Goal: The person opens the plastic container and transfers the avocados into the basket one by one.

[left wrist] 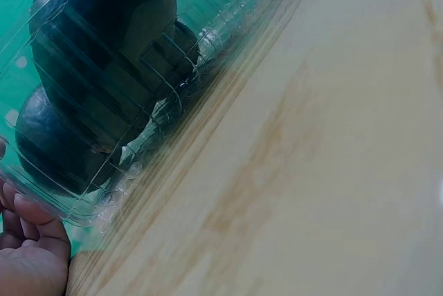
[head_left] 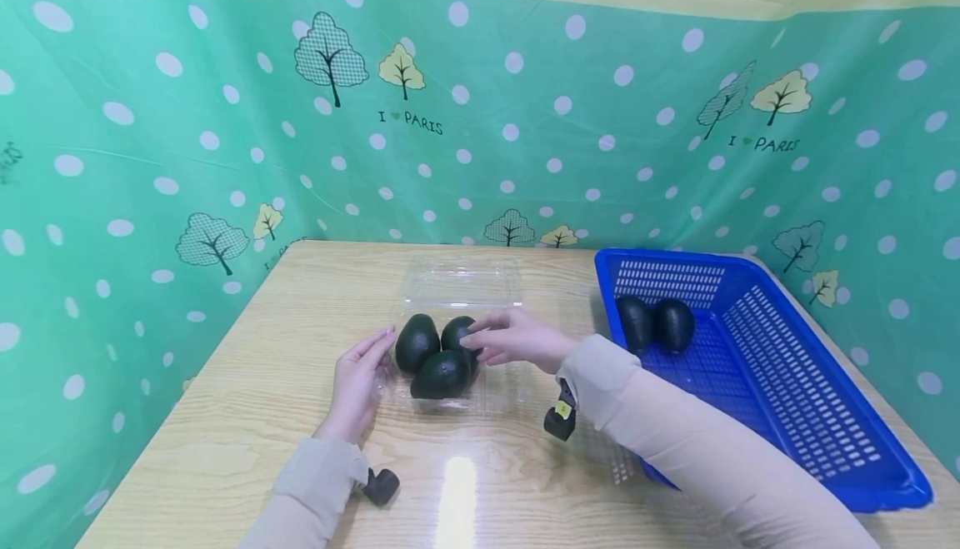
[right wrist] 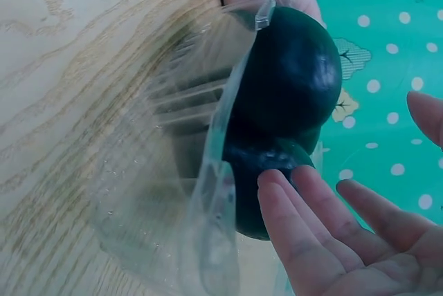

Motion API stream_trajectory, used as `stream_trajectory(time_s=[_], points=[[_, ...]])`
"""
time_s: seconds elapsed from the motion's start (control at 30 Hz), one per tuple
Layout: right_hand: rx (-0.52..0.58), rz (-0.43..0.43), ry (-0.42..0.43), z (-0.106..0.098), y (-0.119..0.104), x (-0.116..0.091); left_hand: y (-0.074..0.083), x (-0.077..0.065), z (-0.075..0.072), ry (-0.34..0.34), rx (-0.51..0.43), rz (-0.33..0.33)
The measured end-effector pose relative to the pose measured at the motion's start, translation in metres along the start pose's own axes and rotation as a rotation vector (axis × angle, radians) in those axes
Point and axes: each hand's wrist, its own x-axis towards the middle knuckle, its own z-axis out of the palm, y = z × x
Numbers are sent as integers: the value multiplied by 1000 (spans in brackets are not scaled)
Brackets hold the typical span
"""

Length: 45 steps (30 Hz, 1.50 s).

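Observation:
A clear plastic clamshell container (head_left: 480, 400) stands on the table with its lid folded back. Three dark avocados (head_left: 441, 375) show in it, one lying in front of the other two. At its left side my left hand (head_left: 357, 376) pinches the rim; part of that hand is cut off in the left wrist view. From the right, my right hand (head_left: 516, 338) reaches over the container. Its extended fingers (right wrist: 304, 234) touch or nearly touch an avocado (right wrist: 259, 178), and the thumb stands apart. Through the clear wall, avocados (left wrist: 104, 54) appear in the left wrist view.
A blue plastic basket (head_left: 795, 357) stands on the right, with two avocados (head_left: 673, 324) at its far left end. My right forearm passes in front of the basket's near left side. A green patterned cloth (head_left: 517, 157) hangs behind the wooden table (head_left: 247, 382).

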Motion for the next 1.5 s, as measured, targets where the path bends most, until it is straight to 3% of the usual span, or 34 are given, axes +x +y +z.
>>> stream_trajectory(time_s=[0.7, 1.5], points=[[-93, 91, -10, 14, -1, 8, 0, 1, 0, 1, -8, 7], [-234, 89, -24, 35, 1, 12, 0, 0, 1, 15, 25, -5]])
